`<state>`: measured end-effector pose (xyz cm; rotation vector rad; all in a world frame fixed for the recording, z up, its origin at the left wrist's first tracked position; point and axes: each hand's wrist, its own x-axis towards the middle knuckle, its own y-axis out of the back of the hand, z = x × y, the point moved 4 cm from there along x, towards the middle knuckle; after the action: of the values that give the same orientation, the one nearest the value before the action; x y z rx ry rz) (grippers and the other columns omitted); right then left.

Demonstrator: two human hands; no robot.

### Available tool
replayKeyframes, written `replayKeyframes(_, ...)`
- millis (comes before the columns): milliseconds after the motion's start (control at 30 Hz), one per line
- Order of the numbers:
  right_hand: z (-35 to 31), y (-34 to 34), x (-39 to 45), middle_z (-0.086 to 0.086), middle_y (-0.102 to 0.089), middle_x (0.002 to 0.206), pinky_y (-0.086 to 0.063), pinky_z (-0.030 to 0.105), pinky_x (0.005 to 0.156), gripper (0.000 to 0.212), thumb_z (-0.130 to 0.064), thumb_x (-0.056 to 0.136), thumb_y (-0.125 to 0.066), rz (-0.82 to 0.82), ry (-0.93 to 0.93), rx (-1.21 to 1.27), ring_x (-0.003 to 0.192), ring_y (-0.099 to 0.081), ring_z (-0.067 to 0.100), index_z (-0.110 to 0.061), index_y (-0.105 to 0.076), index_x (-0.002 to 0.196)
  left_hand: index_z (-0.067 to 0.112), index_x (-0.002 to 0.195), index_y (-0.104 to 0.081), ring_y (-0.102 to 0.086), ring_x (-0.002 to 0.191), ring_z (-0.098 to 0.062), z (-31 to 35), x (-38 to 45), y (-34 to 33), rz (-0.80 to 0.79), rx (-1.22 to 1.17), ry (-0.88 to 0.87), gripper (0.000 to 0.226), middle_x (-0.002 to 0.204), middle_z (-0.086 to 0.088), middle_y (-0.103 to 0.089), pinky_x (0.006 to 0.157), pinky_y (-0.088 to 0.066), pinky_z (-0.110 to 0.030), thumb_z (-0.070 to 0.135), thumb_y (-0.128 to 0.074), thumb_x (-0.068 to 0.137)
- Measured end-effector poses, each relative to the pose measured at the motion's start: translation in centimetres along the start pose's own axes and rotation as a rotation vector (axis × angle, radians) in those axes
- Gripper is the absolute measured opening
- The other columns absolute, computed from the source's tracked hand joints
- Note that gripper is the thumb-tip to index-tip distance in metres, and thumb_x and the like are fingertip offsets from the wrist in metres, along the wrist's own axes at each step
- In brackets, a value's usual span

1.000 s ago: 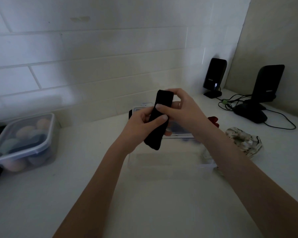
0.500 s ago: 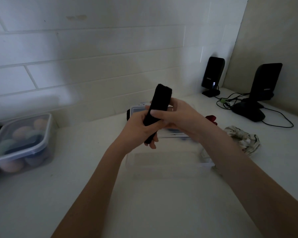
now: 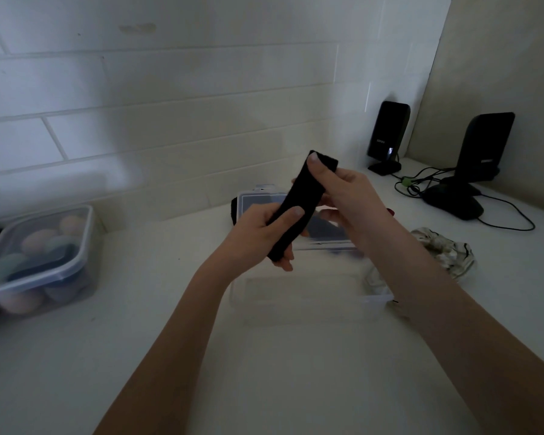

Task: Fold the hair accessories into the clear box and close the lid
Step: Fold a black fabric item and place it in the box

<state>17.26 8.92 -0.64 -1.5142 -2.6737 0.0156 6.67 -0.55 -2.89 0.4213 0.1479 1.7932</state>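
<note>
Right hand [image 3: 346, 189] has slid up to pinch the flat black headband's [image 3: 299, 205] top, left hand [image 3: 261, 237] gripping below.

Clear box [image 3: 308, 296] mid-counter — lidded tub [image 3: 35, 262] far left, scrunchie [image 3: 446, 255] right, speakers [image 3: 388, 136] behind.

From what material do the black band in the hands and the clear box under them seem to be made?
The black band: probably soft knit or stretch fabric, matte; it shows no shine and bends where the left hand and the right hand pinch it. The clear box: likely hard transparent plastic, smooth and slightly glossy; the white counter shows through its walls. The dim light leaves both uncertain.
</note>
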Motion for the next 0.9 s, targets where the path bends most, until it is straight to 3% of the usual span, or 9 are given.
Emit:
replayKeyframes(100, 0.1, 0.2, 0.1, 0.008, -0.073, 0.097, -0.039, 0.018, 0.046, 0.052, -0.054, 0.078, -0.063, 0.007, 0.009, -0.021, 0.065, -0.055, 0.012, -0.008, -0.071, 0.1, 0.018, 0.084, -0.067, -0.066, 0.059, -0.015, -0.5, 0.5, 0.5, 0.106, 0.015, -0.048, 0.007, 0.063, -0.002, -0.069, 0.057, -0.055, -0.03, 0.023, -0.063, 0.087)
replayKeyframes(200, -0.3, 0.3, 0.1, 0.005, -0.071, 0.083, -0.036, 0.016, 0.039, 0.042, -0.048, 0.082, -0.062, -0.046, 0.027, 0.082, 0.053, -0.05, 0.009, -0.007, -0.071, 0.09, 0.029, 0.084, -0.063, -0.06, 0.07, -0.009, -0.9, 1.0, 1.4, 0.288, 0.122, -0.143, 0.019, 0.077, 0.005, -0.064, 0.068, -0.049, -0.025, 0.023, -0.074, 0.07)
replayKeyframes(267, -0.5, 0.0, -0.1, 0.014, -0.071, 0.087, -0.037, 0.016, 0.038, 0.034, -0.042, 0.085, -0.06, -0.095, 0.04, 0.097, 0.048, -0.053, 0.009, -0.009, -0.068, 0.083, 0.034, 0.076, -0.049, -0.052, 0.073, -0.001, -0.7, 0.9, 1.9, 0.441, 0.218, -0.189, 0.034, 0.081, 0.011, -0.054, 0.067, -0.042, -0.011, 0.018, -0.078, 0.068)
replayKeyframes(367, -0.5, -0.6, -0.3, 0.037, -0.062, 0.105, -0.039, 0.018, 0.04, 0.049, -0.042, 0.084, -0.06, -0.137, 0.076, -0.007, 0.047, -0.051, 0.012, 0.005, -0.065, 0.096, 0.026, 0.064, -0.032, -0.036, 0.056, -0.001, -0.7, 0.5, 2.6, 0.597, 0.333, -0.224, 0.047, 0.064, 0.01, -0.036, 0.054, -0.032, -0.012, 0.013, -0.076, 0.072)
replayKeyframes(500, -0.2, -1.2, -0.4, 0.035, -0.065, 0.096, -0.042, 0.019, 0.04, 0.054, -0.047, 0.078, -0.06, -0.209, 0.107, -0.104, 0.043, -0.053, 0.008, 0.003, -0.066, 0.099, 0.014, 0.065, -0.038, -0.055, 0.04, -0.002, -1.1, 0.8, 2.2, 0.453, 0.101, -0.122, 0.034, 0.054, -0.001, -0.051, 0.038, -0.042, -0.019, 0.008, -0.065, 0.084)
replayKeyframes(600, -0.2, -1.3, -0.5, 0.017, -0.067, 0.075, -0.044, 0.018, 0.04, 0.024, -0.03, 0.087, -0.06, -0.245, 0.139, -0.168, 0.05, -0.058, 0.012, -0.008, -0.068, 0.086, 0.012, 0.081, -0.053, -0.07, 0.057, -0.013, -0.8, 0.8, 1.3, 0.313, -0.197, 0.0, 0.014, 0.075, -0.007, -0.069, 0.051, -0.058, -0.027, 0.006, -0.052, 0.093)
replayKeyframes(733, -0.1, -1.7, -0.7, 0.01, -0.067, 0.07, -0.043, 0.023, 0.051, 0.009, -0.014, 0.08, -0.071, -0.332, 0.283, -0.34, 0.061, -0.057, 0.018, -0.008, -0.069, 0.087, 0.004, 0.095, -0.062, -0.073, 0.066, -0.022, -1.2, 1.5, 1.3, 0.21, -0.639, 0.164, 0.028, 0.077, -0.011, -0.073, 0.062, -0.06, -0.028, 0.008, -0.035, 0.093)
replayKeyframes(800, -0.1, -2.1, -1.0, -0.001, -0.066, 0.069, -0.046, 0.018, 0.06, 0.014, -0.006, 0.074, -0.075, -0.413, 0.334, -0.411, 0.062, -0.057, 0.006, -0.007, -0.07, 0.087, 0.006, 0.098, -0.063, -0.072, 0.068, -0.018, -1.7, 1.6, 1.5, 0.196, -0.681, 0.209, 0.027, 0.079, -0.009, -0.074, 0.059, -0.059, -0.027, 0.02, -0.04, 0.094)
replayKeyframes(900, -0.1, -2.7, -1.5, 0.003, -0.072, 0.083, -0.051, 0.024, 0.075, 0.024, -0.007, 0.07, -0.079, -0.498, 0.428, -0.558, 0.077, -0.066, 0.015, -0.011, -0.072, 0.093, 0.004, 0.095, -0.067, -0.07, 0.076, -0.017, -2.4, 1.6, 1.9, 0.204, -0.548, 0.128, 0.018, 0.08, -0.007, -0.073, 0.066, -0.057, -0.026, 0.016, -0.053, 0.092)
